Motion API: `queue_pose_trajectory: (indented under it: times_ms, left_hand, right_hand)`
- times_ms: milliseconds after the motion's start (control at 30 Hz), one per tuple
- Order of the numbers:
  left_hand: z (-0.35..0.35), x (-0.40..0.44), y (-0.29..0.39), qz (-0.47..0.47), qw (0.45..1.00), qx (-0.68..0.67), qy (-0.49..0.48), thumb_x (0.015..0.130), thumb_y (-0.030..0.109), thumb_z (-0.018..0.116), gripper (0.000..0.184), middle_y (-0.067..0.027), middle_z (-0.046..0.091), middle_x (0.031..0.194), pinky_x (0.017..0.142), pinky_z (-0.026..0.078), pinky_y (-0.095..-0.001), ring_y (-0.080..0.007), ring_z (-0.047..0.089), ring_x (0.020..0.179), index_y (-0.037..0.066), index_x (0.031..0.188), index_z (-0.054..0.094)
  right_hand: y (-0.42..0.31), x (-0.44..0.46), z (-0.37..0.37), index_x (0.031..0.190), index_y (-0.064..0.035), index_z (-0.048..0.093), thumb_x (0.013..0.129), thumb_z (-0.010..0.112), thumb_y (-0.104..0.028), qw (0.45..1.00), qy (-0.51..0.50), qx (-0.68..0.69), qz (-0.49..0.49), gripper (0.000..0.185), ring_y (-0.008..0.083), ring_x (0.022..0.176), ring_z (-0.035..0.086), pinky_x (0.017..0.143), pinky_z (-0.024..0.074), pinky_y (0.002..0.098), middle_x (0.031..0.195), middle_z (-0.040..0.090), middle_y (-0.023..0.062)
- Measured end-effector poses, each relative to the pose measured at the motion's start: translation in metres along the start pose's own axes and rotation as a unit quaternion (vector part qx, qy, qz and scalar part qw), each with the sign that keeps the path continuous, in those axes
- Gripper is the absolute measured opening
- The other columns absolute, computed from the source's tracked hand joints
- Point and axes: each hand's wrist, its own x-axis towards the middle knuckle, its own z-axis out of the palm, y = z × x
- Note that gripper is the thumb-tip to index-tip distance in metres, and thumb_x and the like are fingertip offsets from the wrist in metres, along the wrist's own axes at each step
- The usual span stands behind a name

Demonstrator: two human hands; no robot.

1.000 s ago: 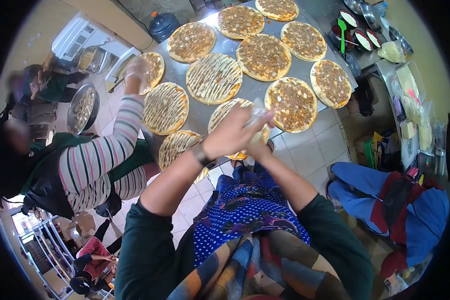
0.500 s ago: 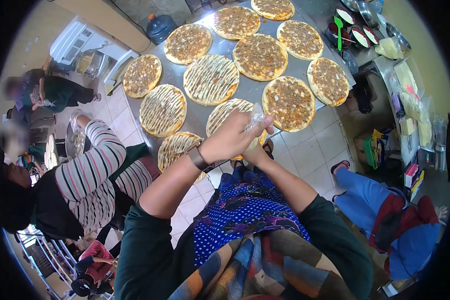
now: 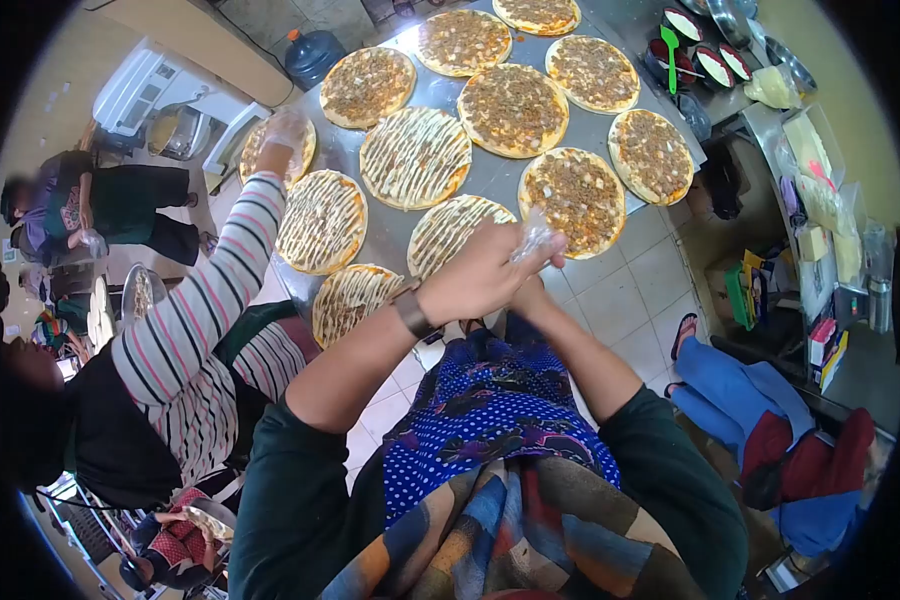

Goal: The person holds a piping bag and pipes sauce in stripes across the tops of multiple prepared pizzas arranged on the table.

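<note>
My left hand [image 3: 478, 268], with a watch on its wrist, is closed around the twisted top of a clear plastic piping bag [image 3: 538, 238]. Below and partly behind it, my right hand [image 3: 532, 298] is wrapped round the bag's lower part, which is mostly hidden. Both hands are over the table's near edge, beside a pizza with pale sauce stripes [image 3: 458, 232]. More striped pizzas lie to the left, including a large one [image 3: 415, 158] and one at the corner [image 3: 358, 300]. Right of my hands is a pizza with crumbly brown topping and no stripes [image 3: 572, 202].
Several unstriped pizzas [image 3: 513, 110] cover the far metal table [image 3: 625, 140]. At left, a co-worker's gloved hand [image 3: 288, 130] reaches over a pizza [image 3: 305, 155]; a metal bowl [image 3: 142, 292] is behind that arm. Bowls and a green spatula [image 3: 670, 60] stand back right. Another person [image 3: 770, 430] is at right.
The co-worker's gloved hand has moved from the metal bowl to the leftmost pizza. My hands have shifted slightly right, still gripping the bag. The person at far left has turned.
</note>
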Motion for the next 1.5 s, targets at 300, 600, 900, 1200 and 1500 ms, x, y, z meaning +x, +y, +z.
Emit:
queue_pose_trajectory:
  times_ms: [300, 600, 900, 1200, 1500]
  left_hand:
    - [0.003, 0.007, -0.001, 0.027, 1.000, -0.004, 0.005, 0.093, 0.034, 0.044, 0.039, -0.0139, 0.060, 0.070, 0.065, 0.043, -0.0336, -0.0193, 0.056, 0.065, 0.002, 0.084, 0.063]
    - [0.001, 0.016, -0.004, -0.056, 0.997, -0.049, 0.027, 0.093, 0.039, 0.042, 0.046, -0.0066, 0.052, 0.058, 0.053, 0.039, -0.0289, -0.0134, 0.048, 0.054, 0.001, 0.072, 0.058]
    - [-0.045, 0.041, 0.037, 0.003, 0.977, -0.104, 0.188, 0.091, 0.047, 0.045, 0.048, 0.0014, 0.050, 0.066, 0.052, 0.035, -0.0225, -0.0055, 0.043, 0.058, 0.002, 0.076, 0.052]
    - [-0.098, 0.132, 0.050, 0.031, 0.933, -0.207, 0.294, 0.092, 0.047, 0.043, 0.049, 0.0047, 0.037, 0.061, 0.048, 0.028, -0.0202, -0.0043, 0.033, 0.053, 0.008, 0.063, 0.041]
    - [-0.145, 0.258, 0.016, 0.029, 0.940, -0.141, 0.310, 0.091, 0.051, 0.040, 0.053, 0.0016, 0.039, 0.059, 0.054, 0.033, -0.0237, -0.0078, 0.036, 0.056, 0.007, 0.062, 0.039]
  right_hand:
    - [-0.004, -0.005, 0.014, 0.108, -0.0039, 0.053, 0.080, 0.058, -0.017, 0.988, 0.141, -0.015, -0.065, 0.031, 0.0211, 0.100, 0.055, 0.085, 0.0422, 0.0342, 0.104, 0.058, 0.0110]
    - [-0.034, 0.001, -0.021, 0.118, -0.0036, 0.047, 0.078, 0.064, -0.017, 0.980, 0.067, 0.160, 0.101, 0.045, 0.0199, 0.106, 0.051, 0.091, 0.0392, 0.0330, 0.113, 0.054, 0.0096]
    - [-0.128, 0.075, -0.083, 0.121, -0.0015, 0.043, 0.067, 0.073, -0.013, 0.981, -0.006, -0.054, -0.186, 0.062, 0.0180, 0.105, 0.051, 0.090, 0.0395, 0.0315, 0.112, 0.054, 0.0092]
    - [-0.125, 0.196, -0.109, 0.101, -0.0020, 0.058, 0.070, 0.071, -0.011, 0.975, -0.067, 0.131, -0.166, 0.035, 0.0126, 0.087, 0.057, 0.077, 0.0448, 0.0275, 0.095, 0.061, 0.0049]
    - [-0.056, 0.310, -0.182, 0.100, -0.0036, 0.058, 0.073, 0.071, -0.008, 0.970, -0.153, 0.173, -0.079, 0.030, 0.0087, 0.078, 0.058, 0.068, 0.0469, 0.0246, 0.087, 0.062, 0.0007]
